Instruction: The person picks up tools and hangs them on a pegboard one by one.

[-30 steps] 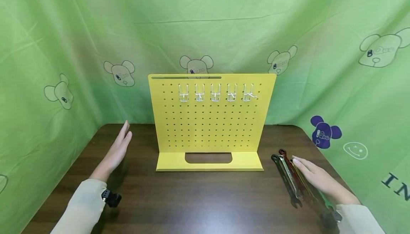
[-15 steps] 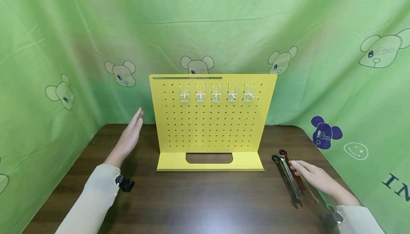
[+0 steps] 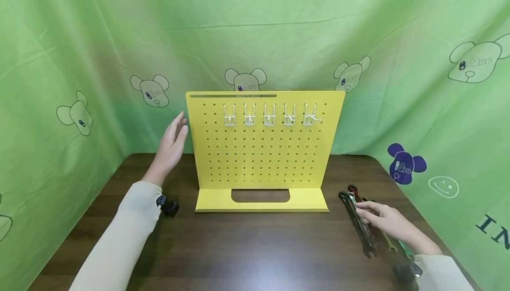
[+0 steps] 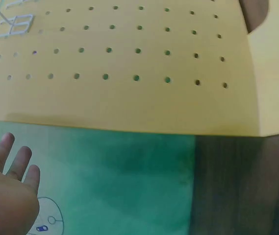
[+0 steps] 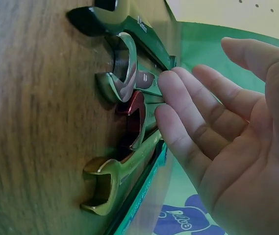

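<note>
Where green cloth (image 3: 255,38) backs the table (image 3: 255,242), 2 hands (image 3: 168,151) (image 3: 388,222) (fingers apart) flank a pegboard (image 3: 257,149).

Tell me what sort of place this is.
Probably a staged tabletop booth: a printed green curtain hangs behind and on both sides of a dark table bearing a yellow pegboard and several wrenches.

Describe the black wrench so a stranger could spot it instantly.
In the head view, find the yellow pegboard on the brown table. Just right of its base, by the person's right hand, several wrenches lie side by side. The black wrench lies nearest the board, beside the silver wrench, the only black one.
</note>
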`<state>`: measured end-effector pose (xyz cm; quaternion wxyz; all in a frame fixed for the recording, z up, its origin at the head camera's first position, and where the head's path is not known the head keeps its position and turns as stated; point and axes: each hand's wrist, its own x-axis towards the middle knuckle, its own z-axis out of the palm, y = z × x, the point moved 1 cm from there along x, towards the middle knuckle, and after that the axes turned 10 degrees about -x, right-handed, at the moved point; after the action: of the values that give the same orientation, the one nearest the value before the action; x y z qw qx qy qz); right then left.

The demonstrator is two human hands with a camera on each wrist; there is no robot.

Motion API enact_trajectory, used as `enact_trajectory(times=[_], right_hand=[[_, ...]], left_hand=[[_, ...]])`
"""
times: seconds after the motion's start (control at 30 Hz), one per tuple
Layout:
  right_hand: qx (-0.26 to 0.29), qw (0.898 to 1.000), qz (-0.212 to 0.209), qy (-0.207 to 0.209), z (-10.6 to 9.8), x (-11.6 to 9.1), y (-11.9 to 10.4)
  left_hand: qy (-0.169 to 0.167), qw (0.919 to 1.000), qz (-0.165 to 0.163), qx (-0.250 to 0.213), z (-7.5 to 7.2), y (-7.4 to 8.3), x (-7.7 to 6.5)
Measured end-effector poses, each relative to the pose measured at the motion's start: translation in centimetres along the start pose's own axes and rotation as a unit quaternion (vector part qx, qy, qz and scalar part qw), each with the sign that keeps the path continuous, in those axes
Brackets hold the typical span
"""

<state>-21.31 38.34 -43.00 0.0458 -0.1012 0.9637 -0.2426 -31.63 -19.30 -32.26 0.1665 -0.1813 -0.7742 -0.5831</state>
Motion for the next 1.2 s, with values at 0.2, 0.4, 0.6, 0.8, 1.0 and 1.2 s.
enact_trajectory(times=[0.2, 0.4, 0.6, 0.8, 1.0, 1.2], right_hand=[[0.040, 0.999, -0.010, 0.007, 0.4, 0.0, -0.1], [0.036, 0.999, -0.006, 0.011, 0.7, 0.1, -0.3], [0.023, 1.000, 0.012, 0.008, 0.6, 0.1, -0.5], [0.021, 0.999, 0.029, 0.011, 0.7, 0.1, -0.4], [0.014, 0.999, 0.041, 0.017, 1.0, 0.2, -0.3], [0.015, 0.997, 0.073, 0.021, 1.4, 0.4, -0.3]], left_hand=[[0.017, 0.9995, 0.019, -0.019, 0.8, 3.8, 0.9], [0.044, 0.9971, 0.051, -0.036, 0.5, 3.0, 3.2], [0.065, 0.9971, 0.033, -0.024, 0.3, 3.9, 4.0], [0.086, 0.9958, 0.031, -0.007, 0.2, 4.4, 4.8], [0.111, 0.9926, 0.041, 0.028, 0.0, 4.7, 5.2], [0.123, 0.9905, 0.043, 0.043, 0.0, 4.7, 5.2]])
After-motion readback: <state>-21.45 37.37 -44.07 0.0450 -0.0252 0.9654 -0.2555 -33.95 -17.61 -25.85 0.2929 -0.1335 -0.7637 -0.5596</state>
